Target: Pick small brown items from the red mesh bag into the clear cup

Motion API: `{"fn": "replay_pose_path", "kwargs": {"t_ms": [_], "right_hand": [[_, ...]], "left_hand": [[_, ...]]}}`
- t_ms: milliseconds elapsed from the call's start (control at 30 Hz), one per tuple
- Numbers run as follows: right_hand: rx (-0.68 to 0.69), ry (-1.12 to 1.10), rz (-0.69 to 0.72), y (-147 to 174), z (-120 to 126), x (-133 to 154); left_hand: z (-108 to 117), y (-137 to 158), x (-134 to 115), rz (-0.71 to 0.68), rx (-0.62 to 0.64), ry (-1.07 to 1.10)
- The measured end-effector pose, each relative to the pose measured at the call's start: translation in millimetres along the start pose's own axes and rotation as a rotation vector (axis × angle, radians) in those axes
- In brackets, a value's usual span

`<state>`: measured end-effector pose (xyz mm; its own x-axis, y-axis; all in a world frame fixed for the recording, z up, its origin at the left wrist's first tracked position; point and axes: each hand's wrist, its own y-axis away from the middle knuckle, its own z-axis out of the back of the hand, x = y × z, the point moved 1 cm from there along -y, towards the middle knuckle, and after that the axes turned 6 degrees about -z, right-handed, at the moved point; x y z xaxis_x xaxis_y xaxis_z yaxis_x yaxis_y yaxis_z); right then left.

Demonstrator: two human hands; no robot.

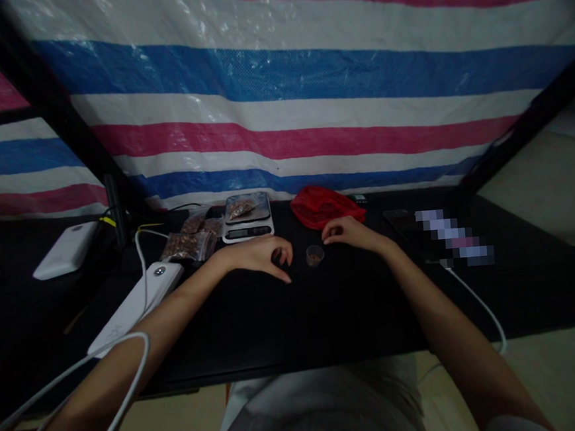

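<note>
Between my hands sits a small clear cup (314,255) holding brownish bits. Both grips, left (263,254) and right (348,232), rest loosely curled and empty on the worktop (286,322).

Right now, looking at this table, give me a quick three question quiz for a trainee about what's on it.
1. True or false: a filled clear bag lies on the digital scale.
2. What sits on the table between the left hand and the right hand?
A. small clear cup
B. spoon
C. red bag
3. What colour is the mesh bag behind the right hand?

Key: 1 true. 2 A, the small clear cup, touched by neither hand. 3 red.
</note>
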<state>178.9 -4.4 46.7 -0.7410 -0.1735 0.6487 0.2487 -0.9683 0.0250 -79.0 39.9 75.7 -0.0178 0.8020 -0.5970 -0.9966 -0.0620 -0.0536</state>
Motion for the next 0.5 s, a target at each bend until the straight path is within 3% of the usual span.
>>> {"fn": "replay_pose_path", "kwargs": {"t_ms": [67,167,400,500], "right_hand": [[-0.052,-0.088,0.036,3.0,3.0,14.5],[-0.112,-0.160,0.084,7.6,3.2,35.0],[0.001,-0.032,0.190,4.6,-1.7,45.1],[-0.128,0.007,0.249,10.3,3.0,56.5]], "left_hand": [[-7.7,9.0,-7.6,-0.021,0.029,-0.011],[-19.5,12.8,-10.0,-0.008,-0.025,-0.090],[-32.5,9.5,2.4,0.005,-0.097,-0.144],[-31.7,9.6,2.4,-0.010,-0.129,-0.156]]}}
